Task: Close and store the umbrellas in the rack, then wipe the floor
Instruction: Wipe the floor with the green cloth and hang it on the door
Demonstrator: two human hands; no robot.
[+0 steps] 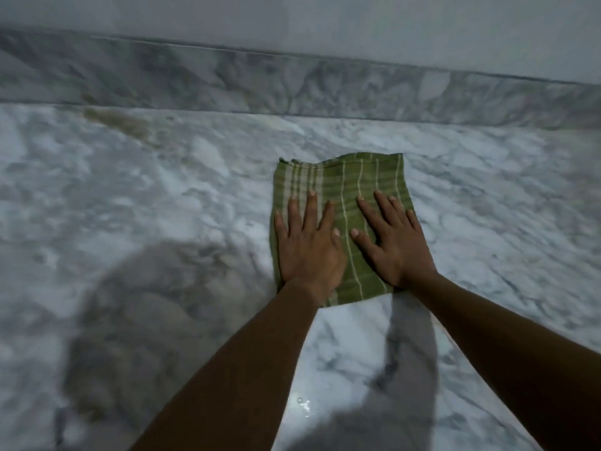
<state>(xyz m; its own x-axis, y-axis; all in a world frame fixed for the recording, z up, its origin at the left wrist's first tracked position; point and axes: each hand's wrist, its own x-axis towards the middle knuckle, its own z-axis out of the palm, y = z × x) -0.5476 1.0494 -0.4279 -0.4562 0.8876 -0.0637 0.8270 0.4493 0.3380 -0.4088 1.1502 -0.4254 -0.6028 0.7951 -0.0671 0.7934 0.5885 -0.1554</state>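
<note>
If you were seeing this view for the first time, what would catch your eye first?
First, the green cloth with pale stripes, spread flat on the white-and-grey marble floor right of centre. The left hand and right hand press on it side by side, fingers straight. Behind it, a marble skirting strip runs along the wall; small water drops glint near the forearms.

Two bare forearms (244, 369) are seen, one from 7 o'clock and one from 4 o'clock. The left hand (309, 252) and the right hand (395, 245) are uncovered. Short-cut fingernails (311, 193) are shown.
</note>
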